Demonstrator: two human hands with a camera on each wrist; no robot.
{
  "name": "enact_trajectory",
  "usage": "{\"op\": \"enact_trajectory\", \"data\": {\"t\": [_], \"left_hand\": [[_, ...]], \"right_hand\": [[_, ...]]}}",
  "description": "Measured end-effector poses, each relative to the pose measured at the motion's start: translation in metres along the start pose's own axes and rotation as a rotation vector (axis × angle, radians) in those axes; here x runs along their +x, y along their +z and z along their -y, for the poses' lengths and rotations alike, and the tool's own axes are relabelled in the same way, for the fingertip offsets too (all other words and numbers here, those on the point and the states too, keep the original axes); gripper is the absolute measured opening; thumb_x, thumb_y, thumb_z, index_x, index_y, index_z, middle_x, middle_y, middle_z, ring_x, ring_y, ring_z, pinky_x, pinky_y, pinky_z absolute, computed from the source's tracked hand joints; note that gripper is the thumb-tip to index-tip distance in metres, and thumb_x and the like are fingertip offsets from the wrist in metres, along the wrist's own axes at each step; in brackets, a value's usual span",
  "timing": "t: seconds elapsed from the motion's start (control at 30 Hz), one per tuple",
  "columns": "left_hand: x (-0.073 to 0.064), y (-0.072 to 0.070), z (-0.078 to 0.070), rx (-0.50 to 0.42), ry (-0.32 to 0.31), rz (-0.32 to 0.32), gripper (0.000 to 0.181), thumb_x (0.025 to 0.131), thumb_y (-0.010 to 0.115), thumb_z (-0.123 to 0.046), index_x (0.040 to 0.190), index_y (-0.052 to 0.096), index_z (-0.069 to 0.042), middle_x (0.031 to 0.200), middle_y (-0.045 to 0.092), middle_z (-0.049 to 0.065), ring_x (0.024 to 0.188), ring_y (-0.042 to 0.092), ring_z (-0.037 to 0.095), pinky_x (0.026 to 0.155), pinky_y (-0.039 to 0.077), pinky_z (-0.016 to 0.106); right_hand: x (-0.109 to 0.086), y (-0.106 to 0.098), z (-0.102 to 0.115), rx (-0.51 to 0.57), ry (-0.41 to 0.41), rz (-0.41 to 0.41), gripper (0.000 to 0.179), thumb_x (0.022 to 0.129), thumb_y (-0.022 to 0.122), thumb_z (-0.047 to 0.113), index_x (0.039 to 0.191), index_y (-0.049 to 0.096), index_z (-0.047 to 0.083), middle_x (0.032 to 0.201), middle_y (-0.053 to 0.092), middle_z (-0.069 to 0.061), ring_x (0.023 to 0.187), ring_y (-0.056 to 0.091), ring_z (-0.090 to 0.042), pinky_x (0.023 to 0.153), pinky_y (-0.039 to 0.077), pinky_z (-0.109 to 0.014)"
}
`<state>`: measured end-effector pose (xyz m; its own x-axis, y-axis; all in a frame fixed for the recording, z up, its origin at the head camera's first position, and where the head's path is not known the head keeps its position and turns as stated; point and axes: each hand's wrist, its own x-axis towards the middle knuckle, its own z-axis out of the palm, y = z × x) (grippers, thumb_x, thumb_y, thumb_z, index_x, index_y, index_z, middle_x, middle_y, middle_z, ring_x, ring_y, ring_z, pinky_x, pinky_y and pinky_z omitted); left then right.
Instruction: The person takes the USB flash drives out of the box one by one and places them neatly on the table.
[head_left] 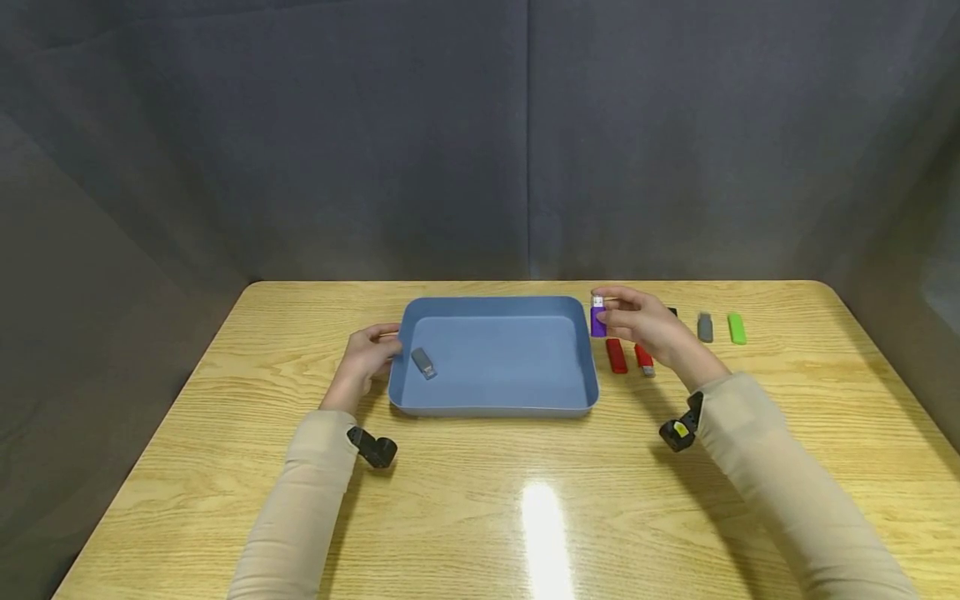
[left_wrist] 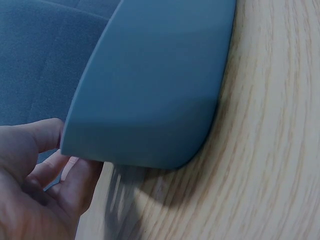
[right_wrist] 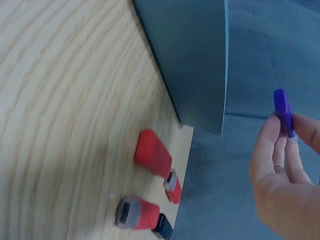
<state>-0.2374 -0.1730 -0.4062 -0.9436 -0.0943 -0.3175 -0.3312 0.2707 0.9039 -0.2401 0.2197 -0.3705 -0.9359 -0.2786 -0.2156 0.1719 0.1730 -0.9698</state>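
My right hand [head_left: 641, 321] pinches a purple USB stick [head_left: 597, 322] between thumb and fingertips, its metal plug pointing up in the head view. It is held in the air just beside the right wall of a blue tray [head_left: 495, 412]. At the tray's left end, my left hand [head_left: 367, 358] grips the rim; the left wrist view shows its fingers at the tray's corner. Inside the tray, near the left wall, lies a grey USB stick [head_left: 423, 363].
Right of the tray lie a red USB stick [head_left: 617, 356], another red one [head_left: 644, 361] with a metal plug, a grey one [head_left: 705, 327] and a green one [head_left: 737, 328]. A black item [head_left: 672, 312] is partly hidden behind my right hand. Dark cloth [head_left: 450, 150] hangs behind the wooden table [head_left: 465, 508].
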Motion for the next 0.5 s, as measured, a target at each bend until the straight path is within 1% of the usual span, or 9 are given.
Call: {"op": "enact_trajectory", "data": {"t": [0.13,0.23,0.3,0.4,0.5], "left_hand": [[0.000,0.000,0.000,-0.005,-0.007,-0.001,0.047,0.090,0.055,-0.007,0.136,0.050,-0.002,0.128,0.057,0.019,0.086,0.062,0.010,0.071,0.054,0.019],[0.000,0.000,0.000,-0.007,-0.014,0.002,0.047,0.090,0.054,-0.006,0.136,0.050,-0.003,0.128,0.056,0.019,0.087,0.061,0.010,0.069,0.053,0.018],[0.000,0.001,0.000,-0.009,-0.019,0.002,0.047,0.090,0.054,-0.005,0.136,0.050,-0.003,0.128,0.056,0.019,0.087,0.061,0.010,0.069,0.053,0.018],[-0.001,0.000,0.000,-0.001,-0.022,0.002,0.047,0.090,0.053,-0.005,0.137,0.050,-0.004,0.129,0.056,0.019,0.089,0.061,0.011,0.071,0.053,0.019],[-0.001,0.000,0.000,0.006,-0.022,-0.002,0.048,0.089,0.053,-0.005,0.137,0.050,-0.005,0.131,0.056,0.019,0.092,0.061,0.013,0.075,0.053,0.020]], "right_hand": [[-0.004,-0.008,-0.002,-0.039,0.019,0.003,0.051,0.098,0.048,0.008,0.145,0.031,0.001,0.107,0.048,0.004,0.088,0.058,0.002,0.082,0.052,-0.013],[-0.007,-0.014,-0.004,-0.058,0.017,0.005,0.044,0.098,0.048,0.010,0.140,0.039,0.007,0.107,0.049,0.005,0.089,0.058,0.003,0.082,0.051,-0.013],[-0.009,-0.019,-0.006,-0.044,0.009,0.004,0.034,0.098,0.049,0.012,0.132,0.045,0.014,0.105,0.052,0.008,0.089,0.059,0.002,0.083,0.051,-0.014],[-0.012,-0.025,-0.010,-0.005,-0.006,-0.002,0.024,0.098,0.051,0.014,0.120,0.050,0.023,0.102,0.058,0.013,0.089,0.061,0.002,0.081,0.052,-0.015],[-0.014,-0.030,-0.013,0.048,-0.012,-0.013,0.020,0.098,0.053,0.015,0.114,0.051,0.026,0.100,0.060,0.014,0.087,0.063,0.001,0.079,0.053,-0.015]]}}
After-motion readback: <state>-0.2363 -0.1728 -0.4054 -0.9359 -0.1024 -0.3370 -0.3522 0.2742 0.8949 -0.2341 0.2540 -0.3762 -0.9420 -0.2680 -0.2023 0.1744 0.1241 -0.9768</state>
